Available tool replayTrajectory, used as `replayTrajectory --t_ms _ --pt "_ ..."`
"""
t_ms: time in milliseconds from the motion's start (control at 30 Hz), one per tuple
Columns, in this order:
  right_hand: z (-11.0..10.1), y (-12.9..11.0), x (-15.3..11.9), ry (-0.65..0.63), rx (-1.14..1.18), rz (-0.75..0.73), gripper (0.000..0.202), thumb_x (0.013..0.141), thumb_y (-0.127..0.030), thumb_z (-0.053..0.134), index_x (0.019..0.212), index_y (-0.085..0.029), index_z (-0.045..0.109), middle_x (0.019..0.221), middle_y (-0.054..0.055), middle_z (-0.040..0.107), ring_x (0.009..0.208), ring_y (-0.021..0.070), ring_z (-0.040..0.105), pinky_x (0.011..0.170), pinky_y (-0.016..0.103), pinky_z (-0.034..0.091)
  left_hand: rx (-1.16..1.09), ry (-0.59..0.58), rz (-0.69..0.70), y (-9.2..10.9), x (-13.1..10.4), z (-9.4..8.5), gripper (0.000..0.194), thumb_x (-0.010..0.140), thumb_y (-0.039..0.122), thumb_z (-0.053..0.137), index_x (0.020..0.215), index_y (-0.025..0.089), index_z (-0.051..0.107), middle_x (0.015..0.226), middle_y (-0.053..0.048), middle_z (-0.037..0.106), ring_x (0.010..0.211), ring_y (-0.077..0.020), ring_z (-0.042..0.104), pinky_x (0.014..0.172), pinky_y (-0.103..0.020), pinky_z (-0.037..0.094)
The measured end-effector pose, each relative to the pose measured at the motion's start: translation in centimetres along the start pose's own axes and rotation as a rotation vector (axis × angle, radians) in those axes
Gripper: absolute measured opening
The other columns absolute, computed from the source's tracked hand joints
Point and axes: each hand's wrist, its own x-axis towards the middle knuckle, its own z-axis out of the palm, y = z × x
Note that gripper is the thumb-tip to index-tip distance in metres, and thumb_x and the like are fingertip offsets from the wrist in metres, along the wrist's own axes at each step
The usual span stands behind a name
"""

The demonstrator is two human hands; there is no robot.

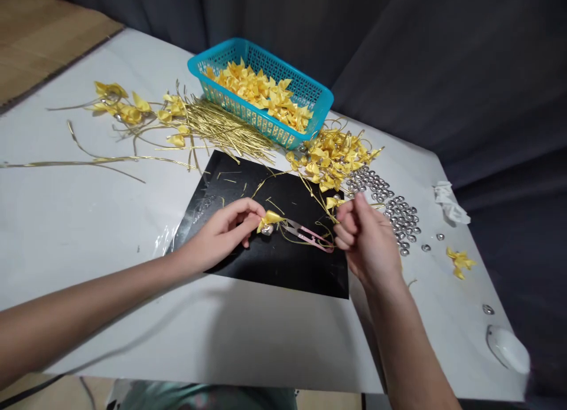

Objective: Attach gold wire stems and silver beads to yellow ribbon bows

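Over the black mat (248, 262), my left hand (225, 227) pinches a yellow ribbon flower (271, 218) with a shiny silver bead (267, 229) beneath it. A thin gold cord (297, 240) trails from the flower toward my right hand (370, 238). The fingers of that hand are closed in a pinch, apparently on the cord's end, which they partly hide. Between the hands, pink-handled thread snips (310, 236) lie on the mat with their blades toward the flower. Another yellow flower (333, 203) lies just beyond my right fingers.
A blue basket (325, 106) of yellow ribbon flowers stands at the back. Gold cords (225, 126) lie before it. Corded flowers (336, 153) are piled near silver beads (401, 218). Crumpled white paper (449, 203) and a white rounded device (507, 348) are at right.
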Motion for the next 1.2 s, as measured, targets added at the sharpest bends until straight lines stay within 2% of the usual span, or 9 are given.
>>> replayTrajectory --t_ms 100,233,467,633,733,867,967,1067,1200 --pt "-0.4 -0.7 0.1 0.026 -0.011 -0.046 0.039 0.071 -0.048 0.07 0.056 -0.015 0.054 0.043 -0.011 0.02 0.035 0.001 0.013 0.034 0.017 0.008 0.067 -0.004 0.033 0.0 -0.5 -0.2 0.014 0.086 0.033 0.051 0.085 0.019 0.055 0.058 0.007 0.043 0.048 -0.0078 0.042 0.045 -0.019 0.033" --pt "1.1 0.4 -1.1 -0.151 -0.15 0.074 0.039 0.071 -0.049 0.068 0.056 -0.017 0.052 0.039 -0.011 0.023 0.035 0.0021 0.016 0.035 0.018 0.011 0.042 -0.049 0.059 0.1 -0.9 -0.5 0.018 0.087 0.033 0.049 0.081 0.018 0.057 0.066 0.002 0.057 0.06 -0.0103 0.051 0.057 -0.02 0.04" --pt "3.6 1.7 -2.6 -0.298 -0.489 0.17 0.029 0.072 -0.04 0.064 0.088 -0.016 0.062 0.044 -0.011 0.026 0.042 0.004 0.018 0.042 0.02 0.011 -0.03 -0.084 0.068 0.2 -0.6 -0.3 0.015 0.077 0.028 0.064 0.078 0.017 0.054 0.068 0.003 0.058 0.061 -0.0092 0.053 0.058 -0.019 0.041" --pt "3.5 1.7 -2.4 -0.389 -0.518 0.179 0.026 0.072 -0.04 0.059 0.066 -0.015 0.058 0.046 -0.008 0.029 0.044 0.0043 0.019 0.042 0.02 0.01 -0.079 -0.115 0.001 -0.1 0.0 -0.1 0.02 0.067 0.02 0.07 0.079 0.016 0.054 0.07 0.002 0.059 0.062 -0.009 0.057 0.056 -0.018 0.043" --pt "3.2 1.5 -2.3 -0.421 -0.554 0.193 0.027 0.073 -0.041 0.059 0.065 -0.016 0.055 0.046 -0.008 0.03 0.044 0.0045 0.02 0.043 0.021 0.01 -0.132 -0.138 -0.082 -0.4 0.3 -0.1 0.03 0.065 0.019 0.073 0.088 0.017 0.055 0.071 0.002 0.064 0.062 -0.0098 0.061 0.056 -0.018 0.045" --pt "2.4 1.4 -1.9 -0.359 -0.621 0.11 0.026 0.075 -0.042 0.061 0.073 -0.016 0.057 0.046 -0.01 0.025 0.044 0.0053 0.019 0.044 0.022 0.012 -0.204 -0.16 -0.155 -0.5 0.4 -0.3 0.037 0.065 0.019 0.075 0.096 0.018 0.055 0.073 0.001 0.069 0.062 -0.0108 0.065 0.064 -0.022 0.05" --pt "0.9 1.0 -1.0 -0.281 -0.741 -0.086 0.026 0.079 -0.042 0.059 0.074 -0.016 0.058 0.048 -0.009 0.025 0.045 0.0063 0.022 0.045 0.022 0.017 -0.186 -0.149 -0.15 -0.2 0.4 -0.4 0.025 0.067 0.018 0.074 0.087 0.016 0.06 0.072 0.001 0.07 0.061 -0.0078 0.063 0.062 -0.018 0.048" --pt "-1.5 0.1 0.1 -0.198 -1.011 -0.303 0.023 0.081 -0.039 0.058 0.076 -0.017 0.06 0.047 -0.007 0.03 0.044 0.0073 0.027 0.046 0.022 0.022 -0.133 -0.137 -0.143 0.0 0.6 -0.6 0.018 0.067 0.017 0.073 0.082 0.014 0.064 0.074 0.0 0.071 0.062 -0.0079 0.062 0.059 -0.017 0.046" --pt "-4.1 -1.4 1.2 -0.272 -1.265 -0.312 0.027 0.078 -0.043 0.061 0.069 -0.018 0.067 0.043 -0.005 0.033 0.043 0.0081 0.028 0.045 0.024 0.02 -0.057 -0.173 -0.156 -0.1 1.1 -1.3 0.013 0.067 0.019 0.073 0.077 0.015 0.066 0.071 -0.002 0.072 0.065 -0.0119 0.065 0.063 -0.021 0.049"
